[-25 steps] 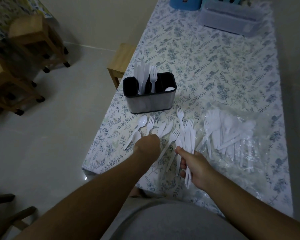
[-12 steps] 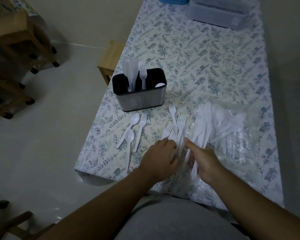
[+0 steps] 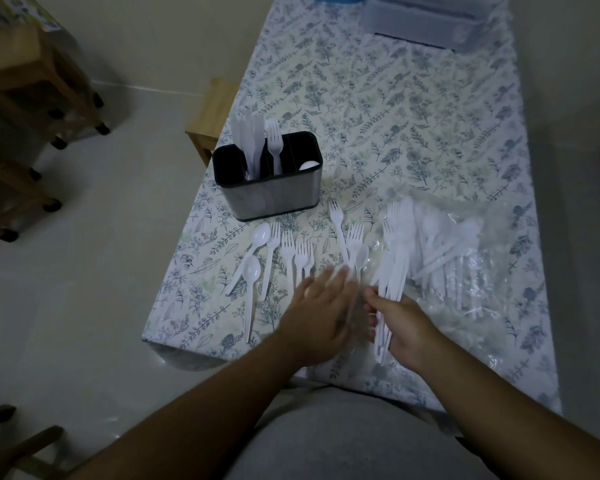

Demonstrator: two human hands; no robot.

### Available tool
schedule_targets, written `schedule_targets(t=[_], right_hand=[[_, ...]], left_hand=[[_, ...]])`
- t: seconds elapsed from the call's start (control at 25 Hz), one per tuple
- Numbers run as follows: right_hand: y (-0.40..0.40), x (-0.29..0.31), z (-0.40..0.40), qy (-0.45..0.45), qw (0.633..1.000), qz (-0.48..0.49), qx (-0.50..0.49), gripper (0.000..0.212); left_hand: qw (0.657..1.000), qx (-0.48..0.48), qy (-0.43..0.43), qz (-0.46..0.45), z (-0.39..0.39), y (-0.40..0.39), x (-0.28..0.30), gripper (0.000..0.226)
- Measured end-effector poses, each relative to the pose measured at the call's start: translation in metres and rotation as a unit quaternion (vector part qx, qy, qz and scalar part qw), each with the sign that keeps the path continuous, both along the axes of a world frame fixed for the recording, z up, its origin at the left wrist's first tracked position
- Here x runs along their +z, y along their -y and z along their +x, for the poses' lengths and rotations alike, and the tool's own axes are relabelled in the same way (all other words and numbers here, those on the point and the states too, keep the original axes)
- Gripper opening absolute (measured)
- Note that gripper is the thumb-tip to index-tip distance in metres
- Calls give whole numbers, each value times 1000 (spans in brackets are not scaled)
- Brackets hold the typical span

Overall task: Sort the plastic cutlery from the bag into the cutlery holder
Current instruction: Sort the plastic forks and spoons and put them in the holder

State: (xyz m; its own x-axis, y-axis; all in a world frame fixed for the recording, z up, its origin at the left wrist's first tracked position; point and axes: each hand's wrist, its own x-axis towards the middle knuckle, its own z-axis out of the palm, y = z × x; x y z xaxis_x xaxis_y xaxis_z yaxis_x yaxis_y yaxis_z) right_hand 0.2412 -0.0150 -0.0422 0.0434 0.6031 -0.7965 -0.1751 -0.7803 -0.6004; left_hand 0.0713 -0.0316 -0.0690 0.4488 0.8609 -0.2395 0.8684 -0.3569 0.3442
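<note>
Right hand (image 3: 407, 323) gripping a bundle (image 3: 390, 285), long axis pointing away from palm. Left hand (image 3: 321, 306) spread flat just beside. Holder (image 3: 274, 197) up-left, nearer left

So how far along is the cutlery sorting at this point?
Early. Done: the cutlery holder has a few knives, one fork and one spoon. In hand: the right hand grips a bundle of white cutlery; the left hand is spread beside it, blurred. Left: loose forks and spoons on the table, more in the plastic bag.
</note>
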Motion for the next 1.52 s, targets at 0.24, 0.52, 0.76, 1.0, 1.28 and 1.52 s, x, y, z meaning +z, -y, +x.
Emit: schedule_targets(t=[0.24, 0.52, 0.76, 1.0, 1.28, 1.52], right_hand=[[-2, 3, 4, 27, 1000, -15, -6, 14], [-7, 9, -9, 20, 999, -34, 6, 32], [-13, 4, -31, -7, 998, -13, 55, 8], [-12, 4, -39, 7, 998, -16, 68, 8], [-13, 8, -27, -16, 998, -52, 7, 16], [-34, 24, -37, -18, 997, 21, -77, 11]], left_hand=[[995, 94, -45, -3, -13, 10, -11, 78], [992, 123, -20, -14, -20, 18, -4, 79], [940, 342, 15, -3, -47, 32, -8, 81], [972, 231, 34, -40, -38, 23, -3, 79], [997, 71, -25, -2, -20, -5, -7, 81], [868, 381, 317, -15, -10, 1, 40, 38]])
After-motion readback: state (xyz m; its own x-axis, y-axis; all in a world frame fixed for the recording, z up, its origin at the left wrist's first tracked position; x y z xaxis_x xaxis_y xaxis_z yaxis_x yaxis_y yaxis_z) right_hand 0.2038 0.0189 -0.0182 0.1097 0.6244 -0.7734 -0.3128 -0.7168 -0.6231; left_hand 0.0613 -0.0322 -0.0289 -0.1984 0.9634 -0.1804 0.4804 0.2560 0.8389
